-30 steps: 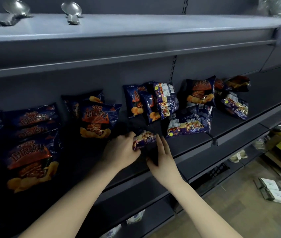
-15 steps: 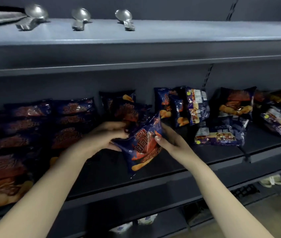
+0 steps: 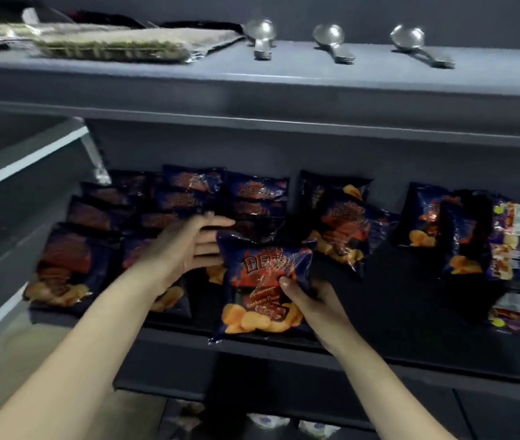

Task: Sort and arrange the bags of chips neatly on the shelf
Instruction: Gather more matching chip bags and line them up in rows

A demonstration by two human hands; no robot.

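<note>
One chip bag (image 3: 261, 274): right fingers (image 3: 287, 284) pinch its edge, left fingers (image 3: 212, 246) straight beside it.

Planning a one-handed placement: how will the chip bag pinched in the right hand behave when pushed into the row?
Probably light: the right hand pinches the chip bag by one edge. Its glossy film likely slides easily. Puffy-looking, it may buckle when pushed.

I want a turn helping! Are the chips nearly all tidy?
About halfway, it seems. Done: the bags on the left lie in neat overlapping rows. In hand: the right hand grips one chip bag at the front of the shelf, and the left hand, fingers straight, is at its top corner. Left: the bags on the right lean unevenly, some showing their backs, so they need sorting.
</note>
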